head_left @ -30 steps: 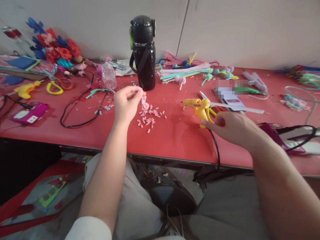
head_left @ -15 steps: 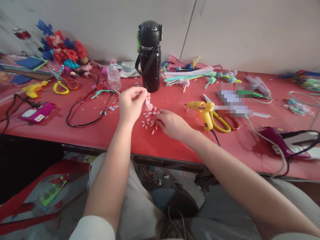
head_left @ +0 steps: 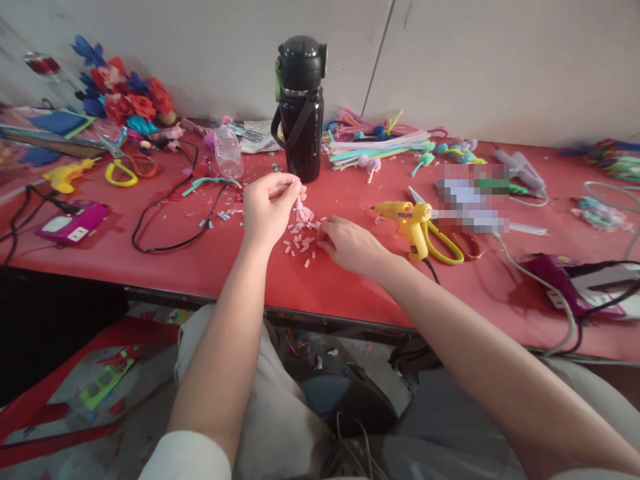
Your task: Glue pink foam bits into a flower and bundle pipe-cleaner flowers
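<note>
The left hand point(head_left: 270, 207), near the centre of the frame, pinches the top of a small pink tuft with a splayed, fringed end point(head_left: 303, 212), holding it just above the table. The right hand point(head_left: 347, 243), a little right of centre, has its fingers curled in close together at the edge of a scatter of short pale-pink cut pieces point(head_left: 299, 243); I can't tell whether it has hold of one. The step in hand looks like picking from those bits while the tuft is held steady. They seem light and soft, so the move calls for a fine pinch and a still left hand.

Right of the hands sits a yellow plastic glue gun point(head_left: 413, 223), its nozzle toward the left, and beside it scissors with yellow and red loop handles point(head_left: 443, 247). Behind, at upper centre, a glossy black cylindrical flask point(head_left: 301, 107) stands upright on the smooth red tabletop point(head_left: 240, 267); to its right lie slim pastel strips point(head_left: 375, 147), loosely bundled.
</note>
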`<state>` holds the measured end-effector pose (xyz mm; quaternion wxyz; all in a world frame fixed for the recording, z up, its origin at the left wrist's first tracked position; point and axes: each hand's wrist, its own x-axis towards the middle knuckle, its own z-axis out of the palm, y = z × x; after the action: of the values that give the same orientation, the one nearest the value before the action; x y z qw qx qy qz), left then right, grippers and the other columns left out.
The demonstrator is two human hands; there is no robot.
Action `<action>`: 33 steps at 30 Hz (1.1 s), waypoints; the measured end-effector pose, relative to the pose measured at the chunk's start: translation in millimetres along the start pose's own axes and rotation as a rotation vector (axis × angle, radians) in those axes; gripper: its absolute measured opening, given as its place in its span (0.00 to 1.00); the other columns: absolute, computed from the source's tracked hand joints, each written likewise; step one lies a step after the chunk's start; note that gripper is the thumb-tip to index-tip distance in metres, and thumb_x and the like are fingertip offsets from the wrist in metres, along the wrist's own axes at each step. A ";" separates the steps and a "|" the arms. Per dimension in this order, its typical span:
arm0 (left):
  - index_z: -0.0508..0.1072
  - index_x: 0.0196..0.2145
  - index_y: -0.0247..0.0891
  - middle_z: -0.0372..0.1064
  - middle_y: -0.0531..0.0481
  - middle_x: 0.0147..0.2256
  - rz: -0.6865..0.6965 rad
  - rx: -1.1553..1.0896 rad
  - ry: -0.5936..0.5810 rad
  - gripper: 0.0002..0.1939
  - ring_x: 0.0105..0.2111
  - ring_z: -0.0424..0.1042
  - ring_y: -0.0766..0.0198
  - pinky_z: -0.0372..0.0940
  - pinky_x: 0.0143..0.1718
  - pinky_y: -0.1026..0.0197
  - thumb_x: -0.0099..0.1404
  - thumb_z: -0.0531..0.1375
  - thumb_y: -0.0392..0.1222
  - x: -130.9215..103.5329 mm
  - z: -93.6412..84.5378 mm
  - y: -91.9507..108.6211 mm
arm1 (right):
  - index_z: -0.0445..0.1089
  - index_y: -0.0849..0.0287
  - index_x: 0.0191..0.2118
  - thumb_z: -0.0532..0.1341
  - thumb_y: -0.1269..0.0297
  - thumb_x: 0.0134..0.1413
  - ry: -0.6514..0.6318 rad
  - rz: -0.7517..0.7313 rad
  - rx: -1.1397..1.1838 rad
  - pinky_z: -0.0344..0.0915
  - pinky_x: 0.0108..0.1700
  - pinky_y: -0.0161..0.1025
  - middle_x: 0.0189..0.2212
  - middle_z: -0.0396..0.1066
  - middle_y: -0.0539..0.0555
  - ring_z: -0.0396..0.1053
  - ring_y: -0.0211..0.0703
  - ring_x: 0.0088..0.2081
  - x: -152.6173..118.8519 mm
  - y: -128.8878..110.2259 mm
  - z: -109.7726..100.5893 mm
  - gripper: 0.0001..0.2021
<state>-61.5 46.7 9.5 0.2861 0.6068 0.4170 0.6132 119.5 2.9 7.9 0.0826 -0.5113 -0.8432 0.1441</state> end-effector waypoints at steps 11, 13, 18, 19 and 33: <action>0.78 0.35 0.38 0.82 0.47 0.32 -0.031 -0.035 -0.022 0.09 0.34 0.84 0.60 0.78 0.38 0.60 0.64 0.70 0.46 -1.4 4.3 -2.2 | 0.62 0.55 0.37 0.54 0.68 0.66 0.226 0.029 0.608 0.69 0.45 0.46 0.36 0.77 0.58 0.74 0.47 0.39 -19.6 22.2 2.9 0.04; 0.78 0.34 0.38 0.82 0.47 0.31 -0.056 -0.060 -0.034 0.08 0.33 0.83 0.60 0.78 0.38 0.60 0.64 0.70 0.44 -3.1 7.3 0.1 | 0.63 0.54 0.37 0.58 0.62 0.65 0.279 0.032 0.785 0.72 0.45 0.47 0.34 0.77 0.56 0.76 0.47 0.38 -24.0 29.3 6.7 0.05; 0.79 0.34 0.38 0.82 0.46 0.32 -0.092 -0.056 -0.111 0.09 0.34 0.84 0.59 0.78 0.40 0.59 0.63 0.71 0.45 -10.2 19.7 3.0 | 0.71 0.56 0.39 0.73 0.50 0.49 0.379 0.096 1.034 0.77 0.47 0.49 0.34 0.79 0.55 0.79 0.47 0.38 -28.7 45.2 16.3 0.19; 0.79 0.34 0.38 0.82 0.46 0.32 -0.092 -0.060 -0.129 0.09 0.34 0.84 0.59 0.78 0.41 0.58 0.63 0.71 0.45 -12.0 22.5 2.9 | 0.73 0.56 0.39 0.75 0.49 0.47 0.381 0.099 1.050 0.77 0.48 0.50 0.35 0.80 0.56 0.80 0.47 0.39 -29.2 46.4 17.3 0.20; 0.83 0.33 0.40 0.81 0.48 0.30 -0.155 -0.127 -0.518 0.09 0.29 0.81 0.60 0.76 0.35 0.59 0.61 0.73 0.47 -37.9 51.6 25.8 | 0.83 0.54 0.40 0.67 0.59 0.60 0.553 0.087 0.803 0.77 0.47 0.51 0.37 0.84 0.54 0.80 0.48 0.39 -84.2 45.9 -8.5 0.08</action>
<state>-3.0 10.1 8.1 0.4666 0.6906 0.3358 0.4389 199.5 -50.3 1.6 0.4879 -0.4929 -0.6455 0.3200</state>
